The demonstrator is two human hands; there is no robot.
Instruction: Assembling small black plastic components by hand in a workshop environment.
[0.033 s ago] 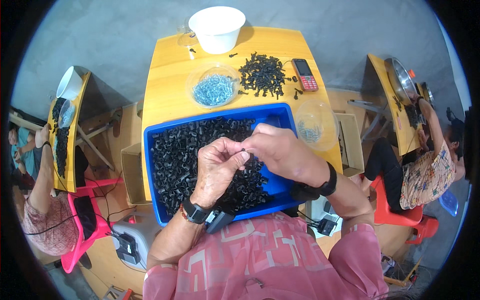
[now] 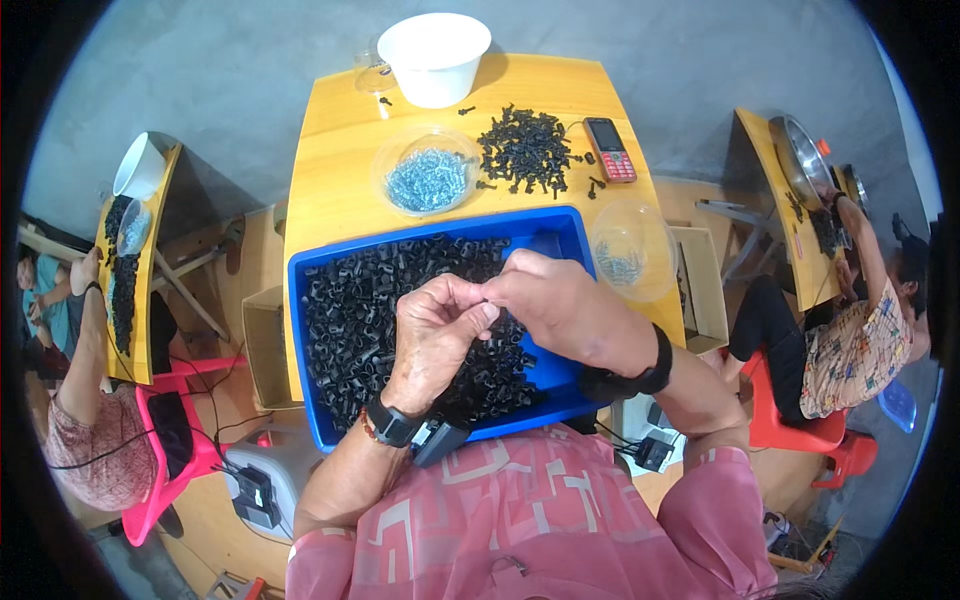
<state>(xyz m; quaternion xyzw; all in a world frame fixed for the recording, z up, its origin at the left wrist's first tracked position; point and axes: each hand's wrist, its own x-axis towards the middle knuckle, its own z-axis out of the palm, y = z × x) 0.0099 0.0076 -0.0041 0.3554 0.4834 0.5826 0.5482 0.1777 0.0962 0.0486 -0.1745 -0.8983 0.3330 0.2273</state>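
My left hand [image 2: 432,335] and my right hand [image 2: 548,300] meet fingertip to fingertip above a blue tray [image 2: 565,368]. Both are closed in a pinch on something tiny, which the fingers mostly hide. Beneath them, small black plastic clips [image 2: 350,325] fill most of the tray; its right side shows bare blue. Beyond the tray stands a clear tub of small silvery screws [image 2: 425,183]. To its right lies a loose pile of small black stemmed pieces [image 2: 525,150].
A red and black keypad phone [image 2: 610,152] lies beside the pile. At the right table edge sits a clear tub with a few screws [image 2: 622,265]. A white bucket [image 2: 433,65] stands at the back. People work at yellow tables [image 2: 150,260] on both sides.
My right hand has turned slightly at the fingertips. The rest looks the same.
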